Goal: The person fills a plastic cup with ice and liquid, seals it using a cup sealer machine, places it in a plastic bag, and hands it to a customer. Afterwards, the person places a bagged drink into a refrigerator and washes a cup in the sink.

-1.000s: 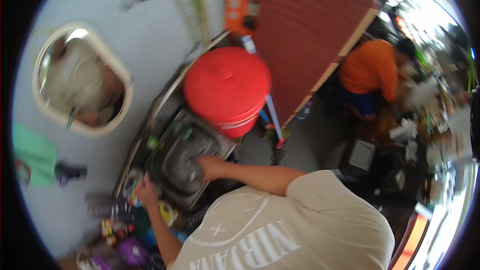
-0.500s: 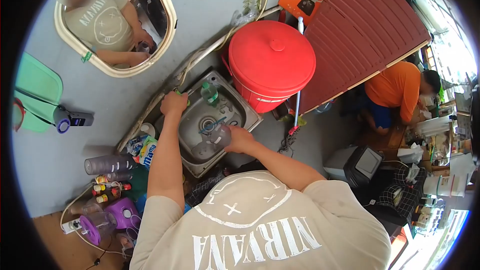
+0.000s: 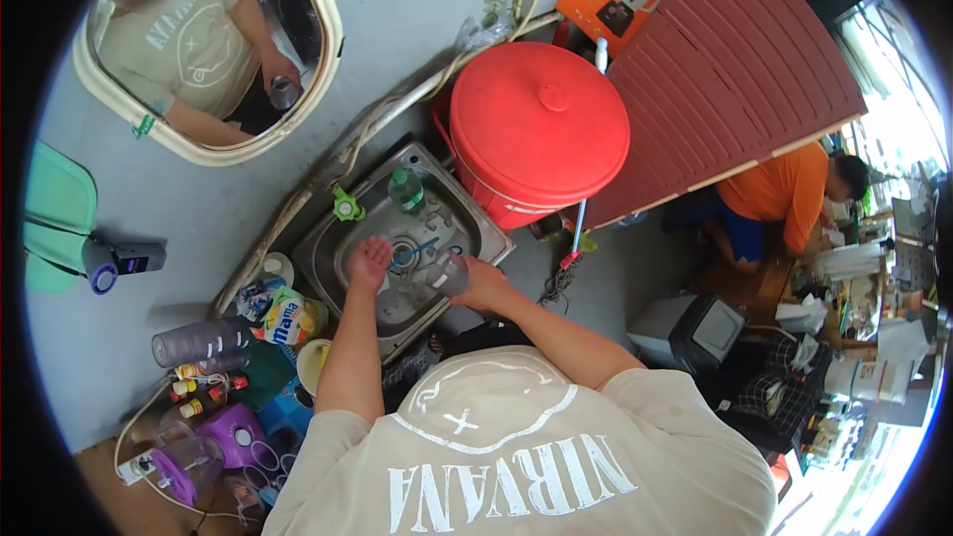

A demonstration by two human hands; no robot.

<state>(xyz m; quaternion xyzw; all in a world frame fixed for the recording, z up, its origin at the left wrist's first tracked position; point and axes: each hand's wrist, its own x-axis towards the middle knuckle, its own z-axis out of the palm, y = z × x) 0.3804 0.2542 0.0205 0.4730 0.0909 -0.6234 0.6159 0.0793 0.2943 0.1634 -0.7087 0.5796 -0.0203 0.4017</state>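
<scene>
My right hand (image 3: 481,285) is wrapped round a clear, greyish cup (image 3: 449,276), tilted over the near right side of the steel sink (image 3: 328,248). Over the left part of the basin, my left hand (image 3: 369,263) is turned palm up with its fingers loosely bent and nothing visible in it. A green tap handle (image 3: 347,205) is at the sink's left rim, apart from that hand. In the basin stand a green plastic bottle (image 3: 406,190) and, near the drain, a thin blue object (image 3: 415,252) whose kind I cannot make out.
A large red lidded bucket (image 3: 541,134) stands behind the sink. To the left are a detergent bag (image 3: 290,321), tall tumblers (image 3: 202,342) and a purple blender (image 3: 233,435). A mirror (image 3: 333,40) hangs on the wall. A person in an orange shirt (image 3: 779,194) crouches at the right.
My left hand has let go of the green tap handle and moved down and right over the basin, turning palm up. My right hand still holds the cup, shifted slightly right.
</scene>
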